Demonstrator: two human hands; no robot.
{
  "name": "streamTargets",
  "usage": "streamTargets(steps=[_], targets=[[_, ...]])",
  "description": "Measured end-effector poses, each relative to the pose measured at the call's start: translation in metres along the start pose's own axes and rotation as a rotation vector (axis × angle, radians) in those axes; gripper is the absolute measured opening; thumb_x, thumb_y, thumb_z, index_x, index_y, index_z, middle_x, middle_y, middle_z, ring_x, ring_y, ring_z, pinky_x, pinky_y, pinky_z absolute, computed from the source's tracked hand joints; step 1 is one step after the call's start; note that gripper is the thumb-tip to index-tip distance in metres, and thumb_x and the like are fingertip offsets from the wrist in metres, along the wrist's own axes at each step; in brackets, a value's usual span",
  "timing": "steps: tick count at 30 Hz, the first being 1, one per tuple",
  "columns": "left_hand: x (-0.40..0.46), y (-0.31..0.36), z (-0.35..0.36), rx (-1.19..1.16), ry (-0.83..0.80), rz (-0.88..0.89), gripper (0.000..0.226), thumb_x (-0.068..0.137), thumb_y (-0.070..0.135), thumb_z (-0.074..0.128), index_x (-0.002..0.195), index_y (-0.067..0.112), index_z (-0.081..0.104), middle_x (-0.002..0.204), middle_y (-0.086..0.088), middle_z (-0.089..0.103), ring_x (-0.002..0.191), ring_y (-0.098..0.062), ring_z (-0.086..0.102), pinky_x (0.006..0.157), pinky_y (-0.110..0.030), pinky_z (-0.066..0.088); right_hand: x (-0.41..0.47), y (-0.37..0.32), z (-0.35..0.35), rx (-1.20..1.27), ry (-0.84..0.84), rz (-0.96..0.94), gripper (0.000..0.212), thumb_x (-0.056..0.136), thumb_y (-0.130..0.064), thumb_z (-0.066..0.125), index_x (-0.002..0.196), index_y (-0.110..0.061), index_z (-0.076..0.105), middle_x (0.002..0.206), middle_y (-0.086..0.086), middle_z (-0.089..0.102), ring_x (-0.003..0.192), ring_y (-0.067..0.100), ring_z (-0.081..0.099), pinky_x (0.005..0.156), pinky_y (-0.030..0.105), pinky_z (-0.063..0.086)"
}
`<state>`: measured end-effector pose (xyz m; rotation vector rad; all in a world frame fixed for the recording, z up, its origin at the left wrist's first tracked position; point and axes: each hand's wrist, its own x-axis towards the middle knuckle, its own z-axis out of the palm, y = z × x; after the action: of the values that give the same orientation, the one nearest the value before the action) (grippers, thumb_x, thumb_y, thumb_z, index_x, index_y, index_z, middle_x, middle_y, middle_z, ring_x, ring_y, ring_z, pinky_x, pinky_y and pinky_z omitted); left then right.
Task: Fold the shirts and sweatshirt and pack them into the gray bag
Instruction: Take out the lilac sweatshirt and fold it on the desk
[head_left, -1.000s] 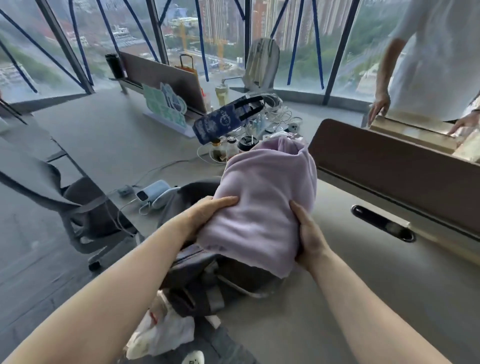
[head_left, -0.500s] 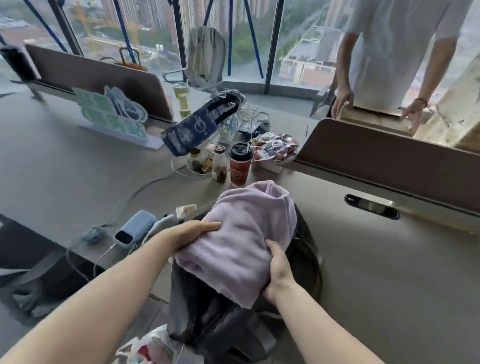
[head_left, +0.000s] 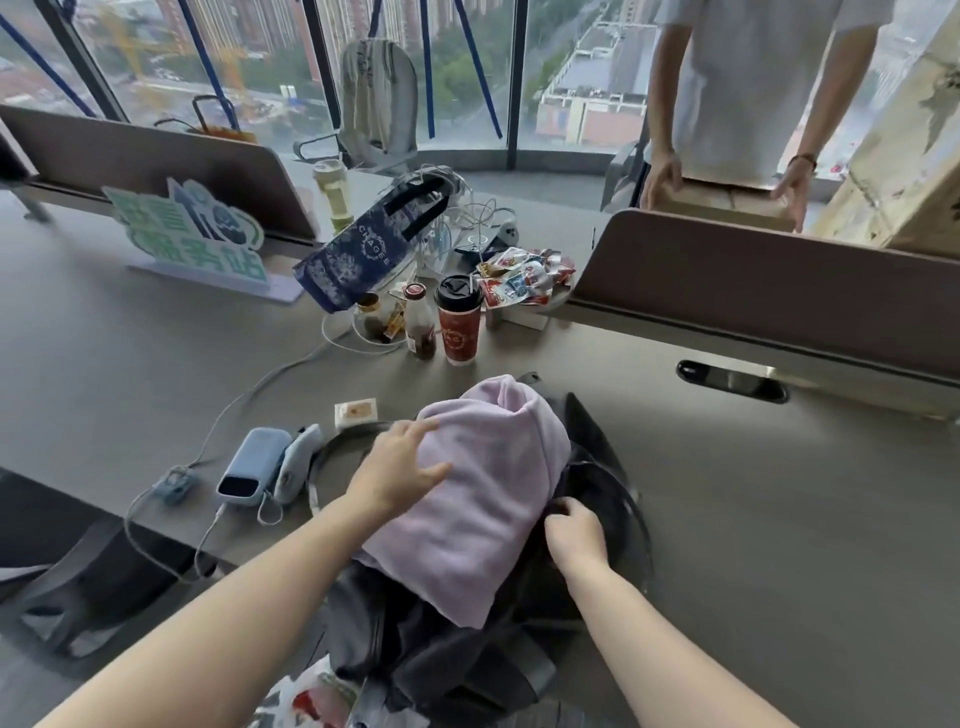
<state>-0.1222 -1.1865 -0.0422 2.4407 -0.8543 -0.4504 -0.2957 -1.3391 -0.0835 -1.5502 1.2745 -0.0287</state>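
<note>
Sitting half out of the dark gray fabric bag (head_left: 597, 467) at the bench (head_left: 779, 519) edge, folded lilac fleece sweatshirt (head_left: 483, 499). Left hand (head_left: 400, 467) flat on top, fingers spread; right hand (head_left: 574, 530) curled at the rim (grip unclear). Risks: unfolding, snagging, bag sliding off.

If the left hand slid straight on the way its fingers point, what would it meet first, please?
Only more of the lilac sweatshirt it already rests on: the left hand points right and away across the bundle. Beyond that, probably the gray bag.
</note>
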Motion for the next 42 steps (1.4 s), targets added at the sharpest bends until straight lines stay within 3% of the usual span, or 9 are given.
streamTargets(steps=[7,15,26,29,32,35,37,40,42], targets=[[-0.005,0.027,0.016,0.379,-0.194,0.277,0.080,0.075,0.067,0.061,0.146,0.043,0.031,0.158,0.002,0.024,0.142,-0.020,0.023,0.117,-0.036,0.020,0.023,0.012,0.008,0.026,-0.016,0.112,0.031,0.087,-0.017,0.058,0.117,-0.010,0.057,0.103,0.012,0.066,0.093,0.032,0.062,0.083,0.040,0.055],[0.016,0.017,0.017,0.585,-0.287,0.507,0.084,0.073,0.075,0.054,0.146,0.051,0.020,0.162,0.000,0.007,0.146,-0.028,0.014,0.117,-0.043,0.018,0.024,0.019,0.021,0.396,0.231,0.171,0.025,0.095,-0.020,0.054,0.075,-0.011,0.064,0.080,0.008,0.063,0.082,0.026,0.057,0.078,0.038,0.049],[0.026,-0.008,0.031,0.659,-0.322,0.634,0.084,0.067,0.079,0.049,0.141,0.052,0.021,0.160,0.005,0.013,0.140,-0.031,0.023,0.100,-0.052,0.035,-0.013,0.019,-0.028,0.617,0.337,-0.218,0.043,0.076,-0.044,0.064,0.078,-0.002,0.055,0.084,0.007,0.050,0.080,0.019,0.044,0.076,0.036,0.033],[0.023,0.004,0.041,0.657,-0.347,0.683,0.072,0.075,0.074,0.046,0.140,0.052,0.028,0.159,0.007,0.019,0.138,-0.029,0.025,0.101,-0.051,0.033,-0.027,0.013,-0.038,0.395,0.312,-0.124,0.039,0.080,-0.044,0.061,0.075,-0.006,0.052,0.079,0.005,0.051,0.076,0.018,0.045,0.072,0.034,0.034],[0.031,0.004,0.031,0.317,-0.363,0.652,0.038,0.092,0.047,0.051,0.129,0.042,0.055,0.146,0.010,0.045,0.133,-0.021,0.041,0.103,-0.032,0.033,-0.038,0.007,-0.034,-0.035,0.453,-0.057,0.021,0.087,-0.023,0.062,0.107,-0.015,0.058,0.105,0.004,0.060,0.094,0.026,0.056,0.082,0.037,0.046],[0.049,-0.017,0.010,-0.065,-0.103,0.429,0.030,0.090,0.009,0.053,0.112,0.021,0.069,0.120,-0.001,0.063,0.115,-0.022,0.056,0.094,-0.025,0.041,-0.049,-0.016,-0.011,-0.297,0.709,-0.543,0.039,0.080,-0.009,0.064,0.117,-0.017,0.061,0.113,0.006,0.058,0.103,0.024,0.050,0.091,0.039,0.046],[0.063,-0.037,-0.001,0.029,0.044,0.230,0.031,0.089,0.012,0.050,0.114,0.020,0.066,0.120,-0.006,0.059,0.112,-0.029,0.054,0.092,-0.038,0.047,-0.056,-0.040,0.013,-0.495,0.508,-0.772,0.036,0.080,-0.016,0.062,0.116,-0.020,0.065,0.121,0.002,0.059,0.109,0.023,0.050,0.097,0.036,0.043],[0.076,-0.060,-0.006,0.214,-0.098,-0.046,0.036,0.092,0.024,0.046,0.126,0.015,0.057,0.129,-0.015,0.054,0.117,-0.036,0.051,0.093,-0.042,0.046,-0.060,-0.067,0.053,-0.805,0.048,-0.735,0.045,0.090,-0.036,0.056,0.135,-0.033,0.053,0.153,-0.001,0.035,0.138,0.027,0.030,0.111,0.043,0.029],[0.081,-0.067,-0.005,0.133,-0.171,-0.123,0.023,0.091,0.029,0.053,0.105,0.015,0.064,0.118,-0.015,0.064,0.109,-0.035,0.058,0.084,-0.036,0.047,-0.055,-0.079,0.071,-1.020,-0.079,-0.725,0.051,0.093,-0.046,0.048,0.143,-0.038,0.040,0.161,-0.002,0.018,0.146,0.027,0.014,0.116,0.048,0.018]])
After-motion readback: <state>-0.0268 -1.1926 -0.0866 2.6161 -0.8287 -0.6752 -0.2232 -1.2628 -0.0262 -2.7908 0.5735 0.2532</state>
